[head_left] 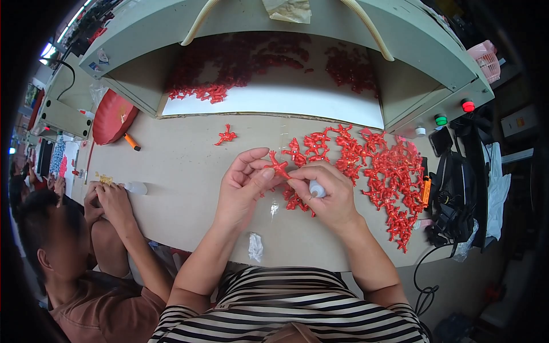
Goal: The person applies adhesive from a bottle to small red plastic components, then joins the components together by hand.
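Observation:
My left hand (240, 186) is closed on a small red plastic figure (277, 164) with spread limbs, gripping it between thumb and fingers above the table. Against the figure's lower right end press the fingertips of my right hand (337, 197). That hand also keeps a small whitish squeeze bottle (317, 189) in its curled fingers; any small part in its pinch is hidden. Many similar red figures (394, 177) lie in a cluster beyond and right of my hands. One lone red figure (226, 135) rests on the table farther off, to the left.
A grey cabinet-like machine (423, 51) stands at the back, with red pieces (214, 91) on its white bed. At left are a red bowl (114, 117), an orange-handled tool (132, 142) and a co-worker's hands (114, 200). Crumpled tissue (255, 247) lies near me; a black bag (457, 194) sits right.

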Demonstrator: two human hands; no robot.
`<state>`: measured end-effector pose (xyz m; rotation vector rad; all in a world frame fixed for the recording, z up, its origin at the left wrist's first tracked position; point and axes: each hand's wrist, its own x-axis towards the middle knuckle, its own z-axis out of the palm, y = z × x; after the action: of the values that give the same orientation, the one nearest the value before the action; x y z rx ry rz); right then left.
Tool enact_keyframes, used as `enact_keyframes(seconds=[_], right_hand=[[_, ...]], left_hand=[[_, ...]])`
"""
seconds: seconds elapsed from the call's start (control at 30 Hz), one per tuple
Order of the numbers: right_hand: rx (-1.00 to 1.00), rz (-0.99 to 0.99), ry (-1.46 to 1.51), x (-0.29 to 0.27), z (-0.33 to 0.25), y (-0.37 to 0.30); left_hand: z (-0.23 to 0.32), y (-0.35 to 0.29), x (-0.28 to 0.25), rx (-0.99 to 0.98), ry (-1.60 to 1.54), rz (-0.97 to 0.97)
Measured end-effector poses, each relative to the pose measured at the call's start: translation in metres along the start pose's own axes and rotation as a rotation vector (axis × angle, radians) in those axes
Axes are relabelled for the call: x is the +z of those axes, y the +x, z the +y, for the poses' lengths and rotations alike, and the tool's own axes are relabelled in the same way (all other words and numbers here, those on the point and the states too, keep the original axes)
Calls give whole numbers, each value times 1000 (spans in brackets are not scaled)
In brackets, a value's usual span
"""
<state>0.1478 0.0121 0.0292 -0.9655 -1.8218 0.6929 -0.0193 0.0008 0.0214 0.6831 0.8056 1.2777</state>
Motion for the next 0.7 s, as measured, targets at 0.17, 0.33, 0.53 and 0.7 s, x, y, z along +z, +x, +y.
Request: enact_keyframes(seconds=[0.17,0.33,0.53,0.7], right_hand=[[-4,16,12,1,1,0],[-2,16,5,1,0,0],[-5,20,13,1,-1,0],[4,19,4,1,0,0]], left_hand=[[-1,1,0,-7,8,8],[-1,0,0,-4,7,8],[-1,0,0,0,16,5],[-1,0,-1,1,20,4]])
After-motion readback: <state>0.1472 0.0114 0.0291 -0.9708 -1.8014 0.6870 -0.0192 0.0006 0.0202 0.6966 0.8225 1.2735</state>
